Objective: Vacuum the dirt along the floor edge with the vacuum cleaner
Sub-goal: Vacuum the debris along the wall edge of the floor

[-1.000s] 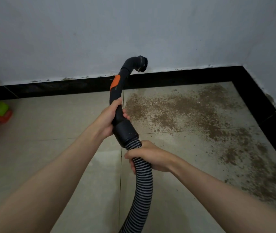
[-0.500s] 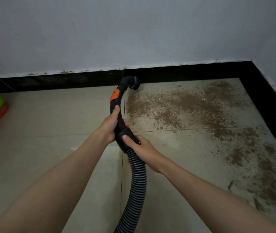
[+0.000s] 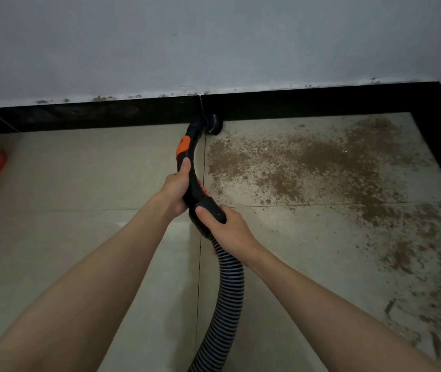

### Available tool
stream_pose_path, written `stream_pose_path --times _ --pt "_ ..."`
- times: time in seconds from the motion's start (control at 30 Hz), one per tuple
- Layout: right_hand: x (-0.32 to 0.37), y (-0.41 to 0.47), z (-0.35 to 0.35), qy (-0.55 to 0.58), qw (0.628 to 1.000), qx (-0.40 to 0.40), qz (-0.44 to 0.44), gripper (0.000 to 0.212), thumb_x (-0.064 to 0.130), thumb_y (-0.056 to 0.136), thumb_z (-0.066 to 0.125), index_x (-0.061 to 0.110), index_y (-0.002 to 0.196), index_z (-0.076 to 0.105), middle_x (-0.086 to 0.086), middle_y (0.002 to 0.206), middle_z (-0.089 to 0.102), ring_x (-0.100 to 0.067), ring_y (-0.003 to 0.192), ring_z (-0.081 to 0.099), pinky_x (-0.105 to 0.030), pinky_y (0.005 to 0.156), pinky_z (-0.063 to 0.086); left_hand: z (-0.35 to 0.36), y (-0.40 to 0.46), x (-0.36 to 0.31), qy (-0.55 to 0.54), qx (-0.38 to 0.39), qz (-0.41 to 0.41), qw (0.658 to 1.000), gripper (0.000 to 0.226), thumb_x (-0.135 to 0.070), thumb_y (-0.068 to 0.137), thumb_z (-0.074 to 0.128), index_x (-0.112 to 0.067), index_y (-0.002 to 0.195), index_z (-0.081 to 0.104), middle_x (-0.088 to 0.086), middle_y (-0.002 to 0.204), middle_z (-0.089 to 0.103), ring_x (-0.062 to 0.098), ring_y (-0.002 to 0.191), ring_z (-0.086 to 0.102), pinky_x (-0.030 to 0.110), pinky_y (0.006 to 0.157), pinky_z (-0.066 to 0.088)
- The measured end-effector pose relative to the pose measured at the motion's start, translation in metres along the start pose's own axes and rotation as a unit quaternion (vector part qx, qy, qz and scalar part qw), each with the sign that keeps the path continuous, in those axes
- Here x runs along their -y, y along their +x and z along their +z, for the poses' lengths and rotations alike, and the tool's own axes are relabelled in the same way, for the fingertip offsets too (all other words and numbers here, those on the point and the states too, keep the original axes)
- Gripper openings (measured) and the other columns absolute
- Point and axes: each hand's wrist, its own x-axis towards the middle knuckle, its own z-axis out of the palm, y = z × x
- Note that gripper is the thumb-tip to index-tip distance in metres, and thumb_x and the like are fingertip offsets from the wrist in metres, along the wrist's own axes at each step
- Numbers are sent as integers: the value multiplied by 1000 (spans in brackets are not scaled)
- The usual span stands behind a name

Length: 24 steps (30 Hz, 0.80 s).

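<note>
vacuum handle (image 3: 191, 167) long axis run away from the person, brush nozzle (image 3: 214, 124) set at the black baseboard (image 3: 106, 114) | handle gripped by left hand (image 3: 177, 187) | hose cuff (image 3: 208, 210) grasped by right hand (image 3: 227, 226) | dirt (image 3: 308, 162) spread rightward on floor (image 3: 79, 170)

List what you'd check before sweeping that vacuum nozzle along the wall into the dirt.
1. Left hand grips the curved black handle: ok.
2. Right hand grips the cuff above the ribbed hose: ok.
3. Brush nozzle down at the black baseboard: ok.
4. Nozzle at the near end of the brown dirt, path rightward unobstructed: ok.
5. Suction running: cannot tell.
6. Hose slack enough to reach the corner: cannot tell.
</note>
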Motion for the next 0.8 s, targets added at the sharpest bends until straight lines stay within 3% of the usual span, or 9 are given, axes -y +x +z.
stream_pose_path --times 0.17,0.37,0.5,0.63,0.8 --pt "-3 4 -7 19 999 18 33 40 58 86 62 19 94 60 -3 89 66 -19 74 63 -39 73 54 2 2 0 -11 16 -11 1000 40 -45 99 43 -5 101 49 5 66 50 18 58 52 34 64 51" --pt "-5 10 -12 46 995 50 71 42 56 85 65 15 91 60 -7 79 67 -21 61 66 -36 64 57 9 -1 12 -44 -1 11 999 37 -43 99 42 -6 97 49 3 65 48 16 51 52 30 54 50" --pt "-4 20 -10 2 998 50 49 42 58 89 57 18 100 60 -9 95 69 -24 78 68 -39 72 58 9 0 14 -65 -4 6 998 37 -42 99 44 -5 99 50 4 68 48 16 52 51 27 52 53" --pt "-1 25 -2 -11 999 25 34 39 58 86 59 20 78 60 1 72 67 -15 59 66 -34 63 58 8 5 8 -48 -23 7 999 36 -40 100 43 -4 98 49 5 70 48 18 52 50 27 50 51" --pt "-6 24 -5 15 998 -6 57 37 55 82 64 19 71 63 6 52 64 -11 47 64 -27 50 55 13 10 7 6 -28 15 999 43 -46 98 42 -5 90 50 4 65 50 18 52 51 34 59 51"
